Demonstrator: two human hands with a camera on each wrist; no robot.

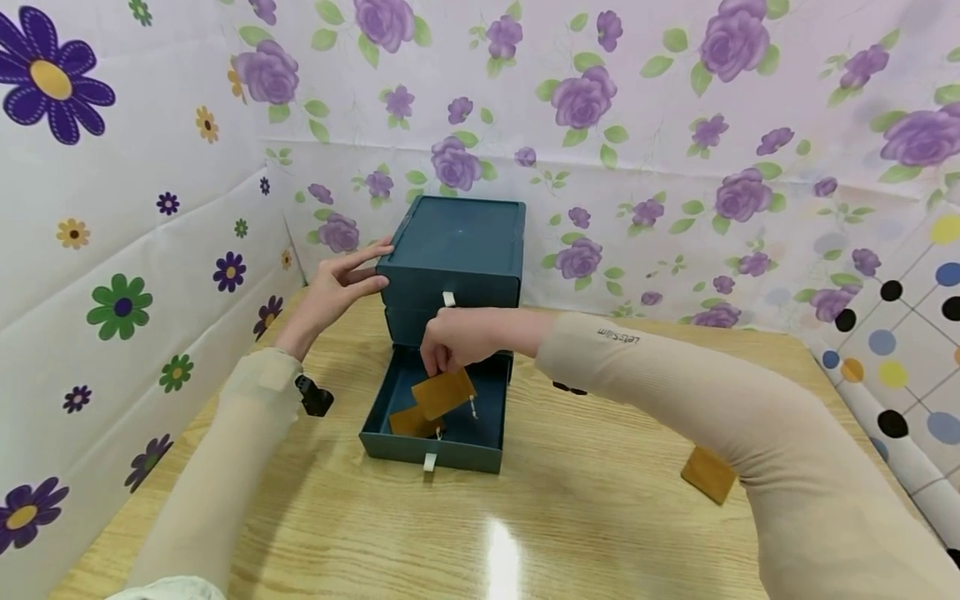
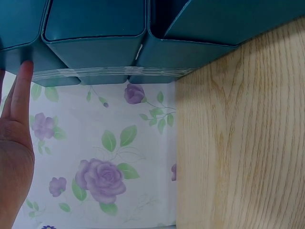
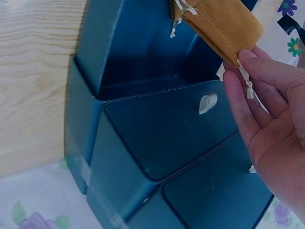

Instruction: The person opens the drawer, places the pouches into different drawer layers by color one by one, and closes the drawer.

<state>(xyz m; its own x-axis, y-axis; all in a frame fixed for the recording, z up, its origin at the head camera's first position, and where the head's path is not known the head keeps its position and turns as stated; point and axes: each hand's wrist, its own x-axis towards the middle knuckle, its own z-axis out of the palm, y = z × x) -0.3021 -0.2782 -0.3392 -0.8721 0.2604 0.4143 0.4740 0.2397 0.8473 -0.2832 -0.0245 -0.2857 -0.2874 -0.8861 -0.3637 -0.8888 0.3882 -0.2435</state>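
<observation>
My right hand [image 1: 459, 336] pinches a tan drawstring pouch [image 1: 444, 395] by its edge, above the pulled-out bottom drawer [image 1: 480, 429] of a dark teal drawer cabinet [image 1: 457, 237]. In the right wrist view, thumb and fingers grip the pouch [image 3: 228, 24] at one corner, where a white cord dangles. A second tan pouch [image 1: 411, 422] lies inside the drawer, partly covered by the held one. My left hand [image 1: 330, 287] touches the cabinet's left side near the top, its fingers extended; in the left wrist view a fingertip of this hand [image 2: 16, 138] meets the teal wall.
Another tan piece [image 1: 708, 475] lies on the wooden table [image 1: 600, 517] at the right, partly behind my right sleeve. White pull tabs [image 1: 430, 462] mark the drawer fronts. Flowered cloth [image 1: 637, 167] hangs behind the cabinet and along the left side.
</observation>
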